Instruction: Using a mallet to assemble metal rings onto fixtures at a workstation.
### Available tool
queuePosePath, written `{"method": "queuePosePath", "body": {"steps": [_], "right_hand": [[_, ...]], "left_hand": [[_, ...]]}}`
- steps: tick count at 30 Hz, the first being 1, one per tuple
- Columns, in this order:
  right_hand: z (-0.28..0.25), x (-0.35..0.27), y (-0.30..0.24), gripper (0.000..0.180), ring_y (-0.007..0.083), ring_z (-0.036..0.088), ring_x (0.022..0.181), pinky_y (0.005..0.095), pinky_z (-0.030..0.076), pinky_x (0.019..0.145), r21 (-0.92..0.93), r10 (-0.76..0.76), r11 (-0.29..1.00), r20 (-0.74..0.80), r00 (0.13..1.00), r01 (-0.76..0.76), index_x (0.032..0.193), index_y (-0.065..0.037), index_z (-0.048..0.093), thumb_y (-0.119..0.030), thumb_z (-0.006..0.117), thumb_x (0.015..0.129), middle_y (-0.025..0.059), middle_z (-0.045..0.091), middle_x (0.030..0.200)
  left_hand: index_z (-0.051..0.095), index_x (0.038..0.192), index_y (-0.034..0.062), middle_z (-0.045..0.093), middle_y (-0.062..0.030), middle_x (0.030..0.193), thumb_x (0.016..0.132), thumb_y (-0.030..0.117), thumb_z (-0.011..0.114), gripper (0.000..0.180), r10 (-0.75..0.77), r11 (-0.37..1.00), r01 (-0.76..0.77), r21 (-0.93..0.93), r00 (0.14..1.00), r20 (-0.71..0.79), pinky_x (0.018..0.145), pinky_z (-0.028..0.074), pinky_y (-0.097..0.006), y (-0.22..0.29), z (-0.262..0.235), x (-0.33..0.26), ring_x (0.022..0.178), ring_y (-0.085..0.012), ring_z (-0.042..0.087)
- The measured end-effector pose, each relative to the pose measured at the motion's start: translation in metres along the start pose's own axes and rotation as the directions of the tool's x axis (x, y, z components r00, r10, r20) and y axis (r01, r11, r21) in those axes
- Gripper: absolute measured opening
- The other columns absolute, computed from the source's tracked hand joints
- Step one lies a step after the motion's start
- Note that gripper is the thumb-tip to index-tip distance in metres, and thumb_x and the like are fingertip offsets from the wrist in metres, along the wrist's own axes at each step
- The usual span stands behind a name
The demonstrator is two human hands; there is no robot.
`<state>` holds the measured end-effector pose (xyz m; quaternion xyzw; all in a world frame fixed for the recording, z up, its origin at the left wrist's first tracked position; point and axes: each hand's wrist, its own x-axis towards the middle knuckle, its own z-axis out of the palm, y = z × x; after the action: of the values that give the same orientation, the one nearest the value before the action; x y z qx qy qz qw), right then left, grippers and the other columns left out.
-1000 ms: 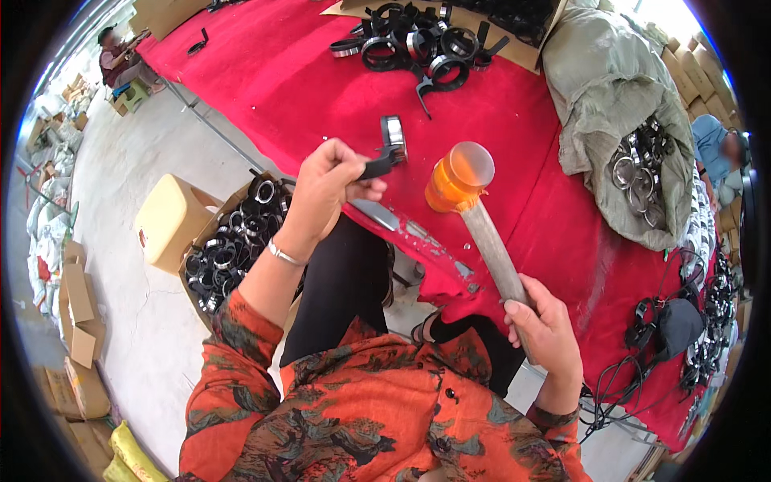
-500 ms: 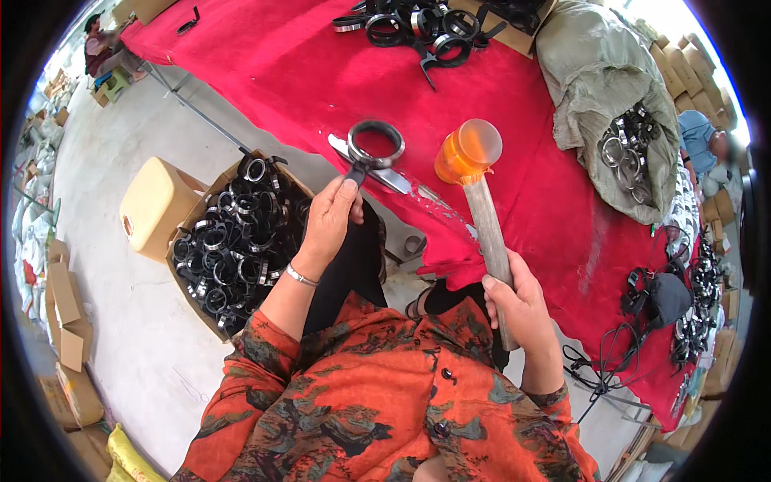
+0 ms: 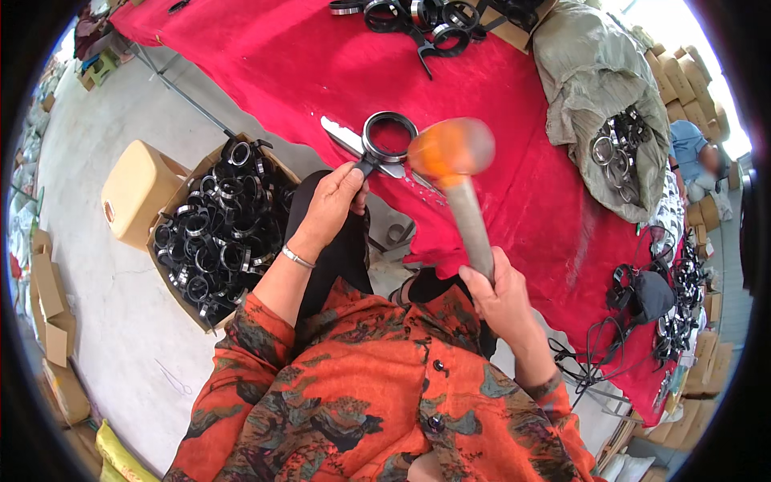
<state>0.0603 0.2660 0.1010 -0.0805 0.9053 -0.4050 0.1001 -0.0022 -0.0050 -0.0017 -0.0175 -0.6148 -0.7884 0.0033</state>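
Your left grip point(image 3: 336, 198) pinches the ring point(image 3: 368, 143) by its tab point(image 3: 365, 166) at the near edge of the desk point(image 3: 514, 201), your right grip point(image 3: 501, 297) clasping the mallet point(image 3: 463, 197), so this ring seems midway, though whether the left rings point(image 3: 229, 186) or far rings point(image 3: 428, 48) are finished cannot be told.

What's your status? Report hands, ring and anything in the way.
Left hand: black-and-silver ring, by handle. Right hand: mallet, by shaft. Blurred head beside ring; nothing visible between them.
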Motion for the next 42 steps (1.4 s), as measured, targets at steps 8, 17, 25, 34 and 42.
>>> {"method": "queuePosePath", "body": {"steps": [8,17,25,34,42], "right_hand": [[-0.025,0.001,-0.051,0.025,0.0099,0.051,0.050,0.0286,0.041,0.044,0.175,-0.028,0.984,-0.065,0.997,0.039,0.100,-0.002,0.053,-0.018,0.065,0.087,0.0051,0.053,0.060],[-0.019,0.056,-0.086,0.033,0.0410,0.062,0.067,0.0432,0.046,0.056,-0.179,-0.199,0.959,0.133,0.971,0.221,0.093,0.001,0.046,-0.027,0.064,0.088,0.0248,0.057,0.069],[-0.017,0.084,-0.061,0.036,0.0196,0.055,0.053,0.0364,0.045,0.048,-0.075,0.167,0.985,0.153,0.974,-0.158,0.091,0.001,0.048,-0.034,0.058,0.091,0.0133,0.055,0.064],[-0.049,0.069,-0.082,0.030,0.0082,0.047,0.047,0.0252,0.038,0.039,0.184,0.113,0.976,0.005,0.994,-0.112,0.087,-0.003,0.049,-0.030,0.061,0.090,0.0017,0.049,0.062],[-0.051,0.073,-0.052,0.032,0.0092,0.047,0.047,0.0259,0.040,0.040,0.282,0.285,0.895,0.230,0.930,-0.344,0.092,-0.003,0.050,-0.035,0.056,0.092,0.0007,0.048,0.064]], "left_hand": [[0.054,0.083,0.0064,0.051,0.0021,0.068,0.098,0.032,0.047,0.031,-0.035,0.999,0.036,0.009,0.999,-0.034,0.056,0.042,-0.022,0.001,-0.001,-0.003,0.062,-0.0065,0.048],[0.053,0.081,0.0071,0.050,0.0023,0.067,0.097,0.032,0.046,0.031,-0.059,0.995,0.060,0.078,0.998,-0.017,0.052,0.039,-0.020,0.008,0.003,-0.006,0.059,-0.0058,0.047],[0.055,0.085,0.0068,0.052,0.0012,0.071,0.098,0.036,0.047,0.033,-0.033,0.993,0.029,0.117,0.999,0.034,0.055,0.041,-0.021,0.010,-0.001,-0.002,0.063,-0.0072,0.051],[0.055,0.083,0.0063,0.052,0.0010,0.069,0.098,0.033,0.046,0.032,-0.029,0.992,0.028,0.124,1.000,0.009,0.052,0.039,-0.020,0.004,-0.008,0.000,0.062,-0.0065,0.050],[0.054,0.085,0.0069,0.052,-0.0008,0.071,0.098,0.038,0.044,0.035,-0.064,0.988,0.059,0.144,0.998,0.026,0.054,0.039,-0.021,0.006,-0.012,0.002,0.064,-0.0093,0.051]]}}
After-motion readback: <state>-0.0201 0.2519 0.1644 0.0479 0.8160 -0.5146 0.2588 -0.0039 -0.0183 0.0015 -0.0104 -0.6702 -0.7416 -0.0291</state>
